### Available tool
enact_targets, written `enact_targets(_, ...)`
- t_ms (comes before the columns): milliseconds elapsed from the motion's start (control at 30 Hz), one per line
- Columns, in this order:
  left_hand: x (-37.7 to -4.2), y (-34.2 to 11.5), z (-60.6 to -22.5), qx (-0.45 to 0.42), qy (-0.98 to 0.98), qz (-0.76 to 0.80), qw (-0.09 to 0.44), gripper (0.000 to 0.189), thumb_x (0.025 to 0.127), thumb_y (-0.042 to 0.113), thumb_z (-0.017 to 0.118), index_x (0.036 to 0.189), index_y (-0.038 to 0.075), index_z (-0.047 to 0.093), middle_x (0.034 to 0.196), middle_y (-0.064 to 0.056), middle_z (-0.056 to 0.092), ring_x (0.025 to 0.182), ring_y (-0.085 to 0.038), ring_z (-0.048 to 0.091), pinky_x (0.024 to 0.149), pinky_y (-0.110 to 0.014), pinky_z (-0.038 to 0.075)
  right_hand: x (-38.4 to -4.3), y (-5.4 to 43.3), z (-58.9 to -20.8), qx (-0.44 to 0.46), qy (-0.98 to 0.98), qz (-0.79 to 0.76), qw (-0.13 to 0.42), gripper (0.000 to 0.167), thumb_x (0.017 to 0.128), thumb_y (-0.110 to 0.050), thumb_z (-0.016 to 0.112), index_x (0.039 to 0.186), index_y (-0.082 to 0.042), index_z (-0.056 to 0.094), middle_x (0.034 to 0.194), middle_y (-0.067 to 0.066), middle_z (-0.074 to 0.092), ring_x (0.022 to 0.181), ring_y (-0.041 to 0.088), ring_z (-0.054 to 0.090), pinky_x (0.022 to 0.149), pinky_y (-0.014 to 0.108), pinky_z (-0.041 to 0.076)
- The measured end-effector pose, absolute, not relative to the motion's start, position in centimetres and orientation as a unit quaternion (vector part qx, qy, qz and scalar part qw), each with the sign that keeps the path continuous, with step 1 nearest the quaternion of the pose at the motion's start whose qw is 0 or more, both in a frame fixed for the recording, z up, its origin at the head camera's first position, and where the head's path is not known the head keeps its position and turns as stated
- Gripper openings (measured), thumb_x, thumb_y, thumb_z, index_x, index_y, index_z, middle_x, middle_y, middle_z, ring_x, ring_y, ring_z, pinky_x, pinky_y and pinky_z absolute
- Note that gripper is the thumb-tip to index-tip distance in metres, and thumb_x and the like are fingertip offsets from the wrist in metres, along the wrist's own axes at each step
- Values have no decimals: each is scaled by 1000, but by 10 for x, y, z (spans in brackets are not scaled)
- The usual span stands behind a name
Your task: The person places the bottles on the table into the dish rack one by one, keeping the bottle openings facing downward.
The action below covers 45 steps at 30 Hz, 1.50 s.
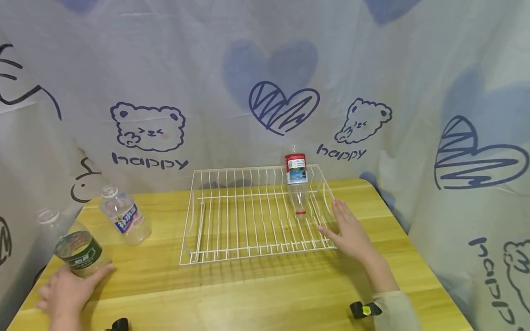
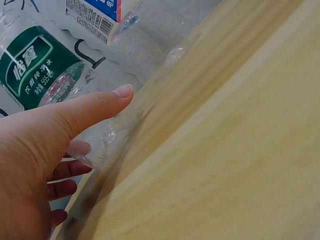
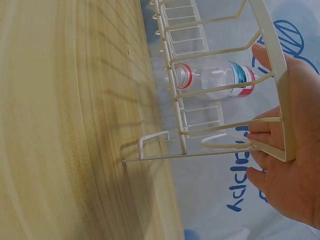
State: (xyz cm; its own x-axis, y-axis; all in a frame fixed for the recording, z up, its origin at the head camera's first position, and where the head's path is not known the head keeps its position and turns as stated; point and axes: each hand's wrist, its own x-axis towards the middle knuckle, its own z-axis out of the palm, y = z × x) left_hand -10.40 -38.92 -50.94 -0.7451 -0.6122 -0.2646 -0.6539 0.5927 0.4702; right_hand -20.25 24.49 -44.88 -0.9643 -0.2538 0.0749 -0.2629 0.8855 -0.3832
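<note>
My left hand [image 1: 68, 292] is at the lower part of a clear plastic bottle with a green label [image 1: 83, 250], its thumb stretched straight along the near side. In the left wrist view, the other fingers [image 2: 64, 189] show loosely bent beyond the bottle's base. Beside it stands a clear bottle with a blue-and-white label [image 1: 129, 218]. My right hand [image 1: 352, 232] rests against the right end of a white wire dish rack [image 1: 248, 255], fingers extended along its rim. Inside the rack, near that end, a red-labelled bottle [image 1: 296, 170] leans neck down.
The rack stands on a yellow wood-grain table [image 1: 232, 299]. A pale curtain [image 1: 215, 115] with bears and hearts hangs behind and at both sides. Dark wrist straps [image 1: 364, 310] show near both forearms.
</note>
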Motion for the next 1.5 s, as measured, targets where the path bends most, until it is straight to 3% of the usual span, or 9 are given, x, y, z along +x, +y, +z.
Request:
enact_targets(433,-98,-379,-476,-316,903,279,-84,107,76,59,74,143,-10,28,143,-40,29,129,-58,17,99,-72,9,-203,244,-450,132,-969,209,8,92,95,-57,48,154,1,8,163,19,6,151,40,6,120,55,11)
enact_targets(867,-95,-336,-417,-229,925,246,-179,87,72,29,82,140,-2,36,140,-36,34,128,-55,20,96,-67,12,-202,242,-448,134,-970,205,4,93,95,-58,49,154,3,10,163,20,6,151,41,6,120,55,12)
enact_targets(1167,-108,-290,-400,-130,935,222,-244,84,66,24,87,133,-3,44,129,-33,43,121,-51,28,94,-67,18,-205,247,-444,133,-969,209,7,92,95,-57,49,154,2,9,163,21,7,150,42,6,119,57,11)
enact_targets(1500,-115,-260,-403,-49,933,204,-293,82,59,22,91,127,1,49,128,-22,51,112,-43,37,86,-58,26,-203,244,-440,142,-974,179,-10,96,95,-61,46,153,5,9,162,22,4,150,42,5,120,55,10)
